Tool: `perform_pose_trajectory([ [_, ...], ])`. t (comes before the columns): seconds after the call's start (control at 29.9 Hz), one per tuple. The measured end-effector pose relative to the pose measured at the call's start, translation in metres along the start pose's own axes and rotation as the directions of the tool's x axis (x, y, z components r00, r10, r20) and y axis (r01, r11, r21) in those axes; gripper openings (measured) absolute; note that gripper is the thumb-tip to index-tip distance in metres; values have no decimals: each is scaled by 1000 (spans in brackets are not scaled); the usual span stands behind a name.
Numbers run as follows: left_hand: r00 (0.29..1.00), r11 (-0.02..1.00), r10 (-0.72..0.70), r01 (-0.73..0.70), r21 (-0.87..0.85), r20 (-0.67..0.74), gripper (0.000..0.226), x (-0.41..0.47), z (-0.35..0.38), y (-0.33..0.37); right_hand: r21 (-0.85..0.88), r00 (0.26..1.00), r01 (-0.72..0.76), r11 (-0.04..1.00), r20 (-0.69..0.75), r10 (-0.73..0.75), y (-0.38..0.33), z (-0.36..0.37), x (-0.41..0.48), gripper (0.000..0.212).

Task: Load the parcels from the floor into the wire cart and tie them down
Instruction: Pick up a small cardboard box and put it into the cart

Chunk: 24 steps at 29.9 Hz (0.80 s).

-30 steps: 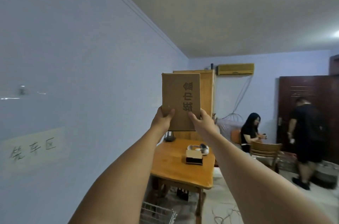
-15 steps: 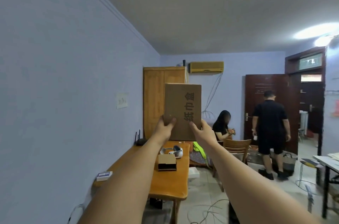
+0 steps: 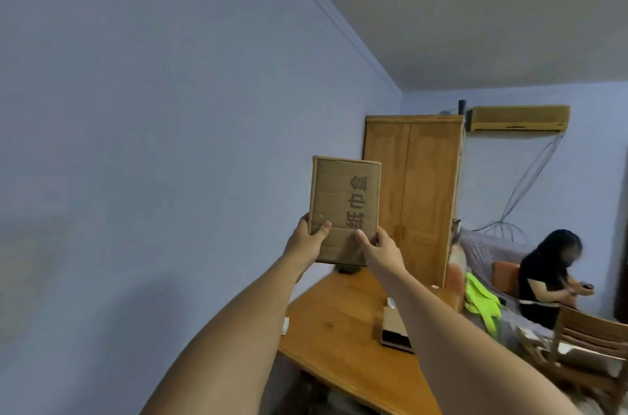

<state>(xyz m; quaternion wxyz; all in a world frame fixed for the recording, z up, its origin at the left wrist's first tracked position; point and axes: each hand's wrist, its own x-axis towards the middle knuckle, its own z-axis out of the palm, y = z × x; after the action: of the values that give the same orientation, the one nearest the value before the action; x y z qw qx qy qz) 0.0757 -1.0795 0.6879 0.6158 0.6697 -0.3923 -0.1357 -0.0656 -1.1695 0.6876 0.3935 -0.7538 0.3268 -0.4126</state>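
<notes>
While left grip (image 3: 306,242) and right grip (image 3: 380,249) pinch the parcel (image 3: 341,203) aloft | wooden table (image 3: 339,319) below | wardrobe (image 3: 416,183) behind

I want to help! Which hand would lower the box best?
Left, narrowly: the left hand wraps a lower corner of the cardboard box, thumb across its front; the right hand grips the edge.

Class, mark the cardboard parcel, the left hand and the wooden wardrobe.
cardboard parcel (image 3: 339,203), head view, middle of its front face
left hand (image 3: 307,243), head view, back of the hand
wooden wardrobe (image 3: 430,193), head view, right door panel
</notes>
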Motion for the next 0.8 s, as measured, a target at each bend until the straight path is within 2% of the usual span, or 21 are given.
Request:
perform_pose_trajectory([
  [0.13,981,998,-55,61,25,-184,50,28,-72,-36,72,980,64,995,181,-76,-14,90,37,48],
  [0.3,898,991,-102,130,35,-429,49,27,-158,-68,192,892,150,970,396,-216,-36,193,60,46],
  [0.53,682,965,-179,261,8,-709,46,-30,-230,-122,330,652,104,938,690,-315,-36,305,28,50],
  [0.7,566,939,-246,340,-49,-787,52,-92,-252,-181,321,484,73,944,817,-315,-6,356,-22,53],
  [0.8,496,913,-301,397,-96,-815,54,-130,-252,-218,289,414,35,957,867,-277,24,386,-59,52],
])
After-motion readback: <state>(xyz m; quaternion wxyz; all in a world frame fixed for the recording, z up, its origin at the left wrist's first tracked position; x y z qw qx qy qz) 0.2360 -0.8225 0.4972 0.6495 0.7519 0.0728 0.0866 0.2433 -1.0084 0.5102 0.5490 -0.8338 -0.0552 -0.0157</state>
